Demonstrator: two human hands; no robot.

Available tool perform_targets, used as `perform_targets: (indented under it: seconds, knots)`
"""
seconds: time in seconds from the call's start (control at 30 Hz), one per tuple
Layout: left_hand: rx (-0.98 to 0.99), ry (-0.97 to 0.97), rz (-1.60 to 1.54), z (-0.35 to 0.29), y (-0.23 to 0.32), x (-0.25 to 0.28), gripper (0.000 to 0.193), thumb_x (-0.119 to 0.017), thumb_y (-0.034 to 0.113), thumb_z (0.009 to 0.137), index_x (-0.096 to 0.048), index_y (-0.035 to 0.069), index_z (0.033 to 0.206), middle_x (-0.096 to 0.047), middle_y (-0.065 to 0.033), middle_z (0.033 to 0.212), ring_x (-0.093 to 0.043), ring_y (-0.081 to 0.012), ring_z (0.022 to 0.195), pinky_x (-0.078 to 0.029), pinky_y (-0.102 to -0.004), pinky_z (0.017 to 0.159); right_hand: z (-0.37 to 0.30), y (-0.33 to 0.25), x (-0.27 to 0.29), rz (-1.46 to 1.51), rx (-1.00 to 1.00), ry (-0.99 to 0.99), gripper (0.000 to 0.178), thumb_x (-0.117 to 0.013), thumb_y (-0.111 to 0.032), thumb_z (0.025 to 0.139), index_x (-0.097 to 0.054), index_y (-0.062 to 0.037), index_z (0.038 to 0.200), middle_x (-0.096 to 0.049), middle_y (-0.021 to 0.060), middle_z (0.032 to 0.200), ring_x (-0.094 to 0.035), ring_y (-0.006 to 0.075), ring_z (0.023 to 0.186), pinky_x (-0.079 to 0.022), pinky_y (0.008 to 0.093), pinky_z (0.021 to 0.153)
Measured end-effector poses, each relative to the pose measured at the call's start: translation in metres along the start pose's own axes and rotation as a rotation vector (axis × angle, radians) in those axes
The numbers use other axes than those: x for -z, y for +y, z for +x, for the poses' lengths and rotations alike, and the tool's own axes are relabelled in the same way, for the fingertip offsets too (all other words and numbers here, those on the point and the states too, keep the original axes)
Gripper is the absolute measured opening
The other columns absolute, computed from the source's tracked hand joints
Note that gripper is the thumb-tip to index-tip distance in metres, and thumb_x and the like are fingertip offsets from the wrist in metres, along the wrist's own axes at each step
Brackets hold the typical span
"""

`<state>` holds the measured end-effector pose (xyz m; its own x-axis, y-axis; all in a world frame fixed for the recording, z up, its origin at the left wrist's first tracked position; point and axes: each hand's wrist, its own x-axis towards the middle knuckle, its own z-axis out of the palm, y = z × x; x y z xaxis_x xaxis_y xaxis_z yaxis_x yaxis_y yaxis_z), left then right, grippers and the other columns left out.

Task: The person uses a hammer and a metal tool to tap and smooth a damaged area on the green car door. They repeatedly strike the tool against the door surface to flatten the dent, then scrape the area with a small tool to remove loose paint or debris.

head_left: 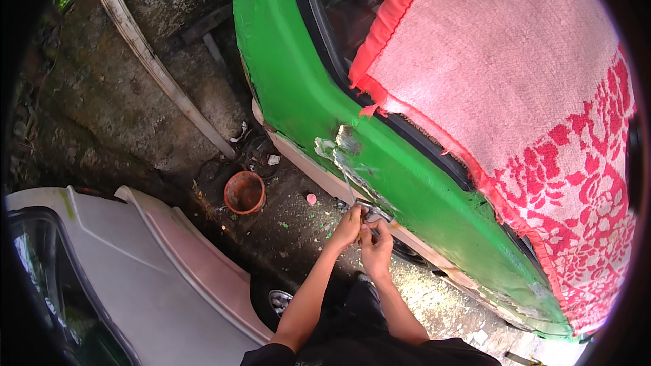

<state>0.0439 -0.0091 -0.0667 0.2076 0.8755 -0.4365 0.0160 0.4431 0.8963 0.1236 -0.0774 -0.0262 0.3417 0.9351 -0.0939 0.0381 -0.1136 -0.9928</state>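
Both hands meet low on the side of a green car body [298,88], closed together around a small metal tool [371,211] whose pale blade-like end shows just above the knuckles; its exact kind is too small to make out. The left hand [348,226] pinches it from the left with fingers curled tight, and the right hand [377,247] sits just below and beside it, fingers folded on the same piece, so the part inside both grips is hidden. The tool touches the panel at the foot of a scraped patch [342,149] where green paint is gone and pale bare surface shows. A pink and red patterned cloth [515,88] hangs over the window opening, covering most of it. On the dirt ground [291,230] to the left stands an orange bowl [244,192], near a small pink disc [311,198]. A grey car [129,271] fills the lower left, cut off by the rim.
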Motion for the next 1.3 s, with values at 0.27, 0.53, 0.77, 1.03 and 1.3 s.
perform_targets:
  seconds: [0.27,0.53,0.77,1.03,1.3]
  knots:
    - [-0.156,-0.049,0.131,0.007,-0.021,-0.007,0.049,-0.027,0.035,0.105,-0.057,-0.003,0.110,-0.061,-0.0148,0.098,-0.057,-0.0232,0.094,-0.044,-0.0367,0.086,-0.003,0.010,0.018,-0.075,0.036,0.041,0.012,-0.061,-0.007,0.095,-0.053,-0.0015,0.089,-0.057,0.0075,0.059,-0.048,0.0063,0.053,-0.037,0.0293,0.046]
    - [-0.237,0.043,0.181,0.000,-0.037,-0.009,0.047,-0.028,0.033,0.104,-0.057,-0.003,0.103,-0.061,-0.0172,0.099,-0.058,-0.0272,0.090,-0.045,-0.0384,0.083,-0.011,0.010,0.009,-0.118,0.029,0.058,0.010,-0.061,-0.007,0.094,-0.054,-0.0016,0.090,-0.058,0.0081,0.057,-0.051,0.0078,0.050,-0.038,0.0285,0.045]
    - [-0.197,-0.034,0.155,0.005,-0.036,-0.004,0.045,-0.026,0.034,0.104,-0.055,0.001,0.112,-0.058,-0.0058,0.092,-0.053,-0.0161,0.083,-0.045,-0.0314,0.074,-0.007,0.001,0.013,-0.133,0.057,0.029,0.010,-0.059,-0.003,0.096,-0.052,-0.0004,0.088,-0.051,-0.0010,0.062,-0.041,0.0027,0.057,-0.032,0.0239,0.047]
    - [-0.162,0.044,0.085,-0.001,-0.032,-0.020,0.044,-0.025,0.029,0.100,-0.055,-0.004,0.101,-0.060,-0.0200,0.094,-0.058,-0.0306,0.092,-0.044,-0.0417,0.086,-0.009,0.006,0.023,-0.149,0.041,0.021,0.009,-0.061,-0.006,0.095,-0.056,0.0006,0.089,-0.063,0.0092,0.064,-0.057,0.0091,0.055,-0.045,0.0294,0.051]
    - [-0.152,-0.044,0.200,0.006,-0.012,0.012,0.041,-0.028,0.026,0.098,-0.056,-0.003,0.105,-0.063,-0.0263,0.096,-0.059,-0.0396,0.092,-0.044,-0.0462,0.084,0.000,-0.002,0.020,-0.163,0.030,-0.013,0.012,-0.061,-0.006,0.095,-0.053,-0.0007,0.087,-0.064,0.0118,0.067,-0.060,0.0114,0.056,-0.047,0.0297,0.052]
